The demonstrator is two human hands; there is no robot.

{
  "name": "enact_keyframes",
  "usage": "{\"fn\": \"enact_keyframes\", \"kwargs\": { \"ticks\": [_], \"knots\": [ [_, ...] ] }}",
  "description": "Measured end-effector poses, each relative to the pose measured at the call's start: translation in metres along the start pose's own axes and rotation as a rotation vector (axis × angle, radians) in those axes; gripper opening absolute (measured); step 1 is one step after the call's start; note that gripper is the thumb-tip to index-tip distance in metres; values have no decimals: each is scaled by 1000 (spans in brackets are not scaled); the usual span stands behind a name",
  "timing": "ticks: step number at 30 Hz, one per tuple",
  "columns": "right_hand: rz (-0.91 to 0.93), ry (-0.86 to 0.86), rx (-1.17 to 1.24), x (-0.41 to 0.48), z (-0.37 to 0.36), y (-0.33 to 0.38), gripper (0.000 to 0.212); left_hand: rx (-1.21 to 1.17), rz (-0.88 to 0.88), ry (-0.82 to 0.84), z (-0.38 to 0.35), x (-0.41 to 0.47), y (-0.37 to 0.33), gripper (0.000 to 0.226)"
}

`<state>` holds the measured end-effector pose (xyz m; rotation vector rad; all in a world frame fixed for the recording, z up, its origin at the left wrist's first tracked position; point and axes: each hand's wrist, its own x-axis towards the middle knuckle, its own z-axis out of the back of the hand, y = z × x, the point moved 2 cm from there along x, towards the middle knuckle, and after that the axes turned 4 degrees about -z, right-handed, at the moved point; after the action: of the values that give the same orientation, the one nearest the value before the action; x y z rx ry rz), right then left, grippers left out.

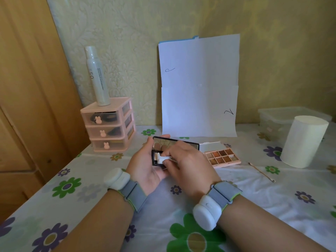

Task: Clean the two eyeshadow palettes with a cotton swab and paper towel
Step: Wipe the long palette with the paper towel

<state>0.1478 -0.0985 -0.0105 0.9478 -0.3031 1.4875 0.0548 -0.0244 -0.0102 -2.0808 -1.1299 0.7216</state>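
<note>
My left hand [143,168] holds a small black eyeshadow palette [160,142], open with its mirror lid up, above the table's middle. My right hand [185,160] pinches a folded piece of white paper towel [162,158] and presses it into the palette's pan area, covering most of the pans. A second, pink palette [222,157] lies open on the tablecloth just right of my hands, its brown and orange pans showing. A cotton swab [261,172] lies on the cloth further right, untouched.
A white paper towel roll [304,141] stands at the right, with a clear plastic box [283,115] behind it. A pink drawer organiser [109,126] carrying a white spray bottle [96,75] sits at back left. White paper sheets [199,84] lean on the wall.
</note>
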Motion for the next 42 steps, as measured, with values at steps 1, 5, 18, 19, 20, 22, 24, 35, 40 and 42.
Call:
{"fn": "enact_keyframes", "kwargs": {
  "ticks": [1,5,18,19,20,22,24,35,40,42],
  "knots": [
    [5,-6,-15,0,0,0,12,-14,6,-6,0,1,1,44],
    [37,-4,-24,0,-4,4,11,-78,51,6,0,6,5,44],
    [155,107,-154,3,-9,-6,22,-63,38,48,7,12,0,34],
    [127,99,-167,3,-8,-9,23,-51,8,45,6,10,-1,33],
    [103,84,-170,3,-7,-11,25,-53,-9,45,4,8,-1,32],
    [79,54,-147,2,-6,-11,21,-81,-11,43,2,5,0,34],
    [89,38,-90,2,-7,-3,17,-88,6,38,4,5,1,38],
    [-56,74,-196,2,-3,-22,23,-53,-46,28,1,2,0,38],
    [6,61,-96,3,-2,-6,18,-127,-21,-5,-1,3,3,46],
    [32,87,-80,1,-2,-3,20,-143,-31,-16,0,2,4,41]
  ]
}}
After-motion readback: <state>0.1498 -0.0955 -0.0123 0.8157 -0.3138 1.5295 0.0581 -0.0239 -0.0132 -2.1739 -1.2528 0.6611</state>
